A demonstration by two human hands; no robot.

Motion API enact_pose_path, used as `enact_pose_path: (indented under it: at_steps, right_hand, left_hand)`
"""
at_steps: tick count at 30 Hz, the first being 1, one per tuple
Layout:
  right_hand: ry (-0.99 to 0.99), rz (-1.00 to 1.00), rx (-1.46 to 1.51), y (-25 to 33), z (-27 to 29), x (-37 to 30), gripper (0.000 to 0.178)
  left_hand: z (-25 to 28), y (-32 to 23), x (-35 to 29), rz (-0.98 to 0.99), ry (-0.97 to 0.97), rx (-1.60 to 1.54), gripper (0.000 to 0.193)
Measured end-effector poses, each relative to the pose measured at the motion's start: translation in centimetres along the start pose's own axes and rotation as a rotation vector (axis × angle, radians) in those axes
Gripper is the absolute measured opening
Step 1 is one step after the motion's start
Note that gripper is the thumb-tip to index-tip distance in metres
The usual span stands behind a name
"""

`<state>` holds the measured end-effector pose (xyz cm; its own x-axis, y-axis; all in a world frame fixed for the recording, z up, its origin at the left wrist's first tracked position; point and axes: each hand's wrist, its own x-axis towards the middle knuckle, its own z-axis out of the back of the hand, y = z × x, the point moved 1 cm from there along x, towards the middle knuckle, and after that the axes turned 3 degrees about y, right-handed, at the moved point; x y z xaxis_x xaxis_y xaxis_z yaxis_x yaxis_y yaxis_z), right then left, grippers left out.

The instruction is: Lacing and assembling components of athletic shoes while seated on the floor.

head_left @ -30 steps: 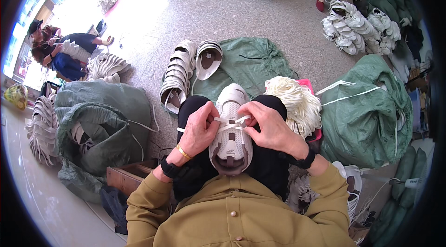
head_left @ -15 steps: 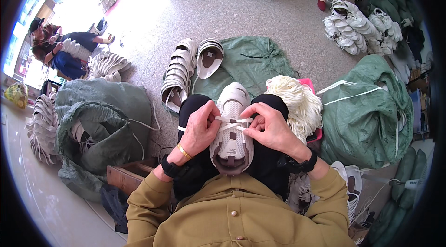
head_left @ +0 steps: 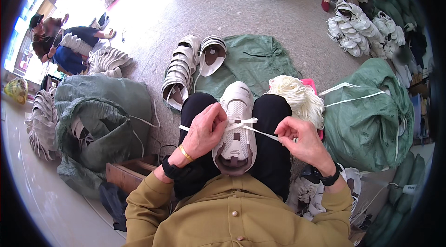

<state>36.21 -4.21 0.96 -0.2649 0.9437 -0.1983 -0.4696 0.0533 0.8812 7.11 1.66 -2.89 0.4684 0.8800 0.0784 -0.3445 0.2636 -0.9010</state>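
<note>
A white and grey shoe upper rests between my knees, its toe end pointing away from me. White lace crosses over its middle, with a small loop on the right side. At the left edge of the shoe, my left hand is closed in a pinch on the lace, and a lace end sticks out past it to the left. My right hand is off the shoe to the right, pinching the other lace end, which runs taut from the crossing to my fingertips.
Beyond my knees, stacked shoe uppers and a single upper lie on a flat green sack. White laces fill a pink container at right. Bulging green sacks stand left and right. A wooden box is near my left arm. Other people sit farther off.
My right hand has moved away from the shoe to the right, drawing the lace out straight. My left hand has stayed at the shoe's left edge.
</note>
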Motion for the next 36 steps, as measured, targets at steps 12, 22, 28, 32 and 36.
enact_pose_path:
  at_steps: [12,22,28,32,36]
  right_hand:
    - [-0.152,0.440,-0.535,0.8,-4.4,5.3,0.020]
    - [-0.201,0.363,-0.310,0.6,-5.3,6.5,0.013]
    - [-0.183,0.350,-0.205,0.4,-5.6,6.8,0.014]
    - [-0.149,0.331,-0.158,0.4,-6.2,6.8,0.013]
    - [-0.127,0.345,-0.119,0.1,-6.2,6.8,0.015]
  left_hand:
    - [0.1,-0.5,-0.7,-0.006,0.057,0.039,0.018]
    - [0.7,-1.3,-0.6,0.151,0.102,-0.069,0.020]
    - [1.5,-0.7,-1.8,0.311,0.130,-0.476,0.021]
    - [3.1,-1.7,-2.6,0.409,0.157,-0.624,0.022]
    - [3.5,-1.9,-3.3,0.511,0.205,-0.650,0.022]
